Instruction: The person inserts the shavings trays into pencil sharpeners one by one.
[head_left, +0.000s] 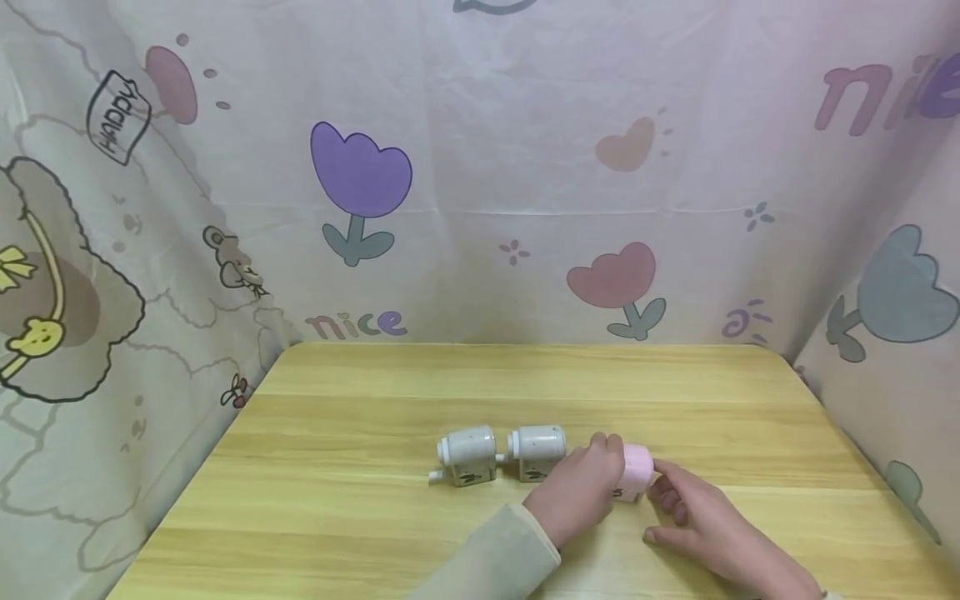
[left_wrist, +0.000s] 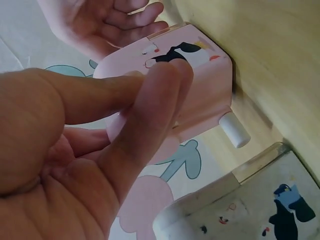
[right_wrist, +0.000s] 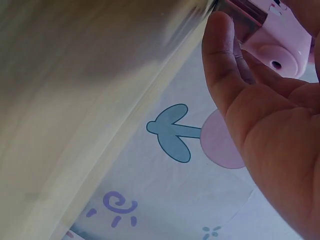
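A pink crank pencil sharpener (head_left: pixel 637 467) with a penguin print stands on the table, partly covered by my left hand (head_left: pixel 588 483). In the left wrist view, the thumb and bent fingers of that hand grip it from its crank side, and a white crank knob (left_wrist: pixel 235 130) pokes out below. My right hand (head_left: pixel 697 517) is at the opposite side, index fingertip against or very near the sharpener, thumb spread away. The right wrist view shows the pencil hole (right_wrist: pixel 276 64) on this side. The exact contact of the right fingers is hidden.
Two greyish-white crank sharpeners, the far-left one (head_left: pixel 471 457) and the middle one (head_left: pixel 536 452), stand in a row left of the pink one, knobs pointing left. The wooden table (head_left: pixel 360 533) meets printed cloth (head_left: pixel 480 167) at the back and sides.
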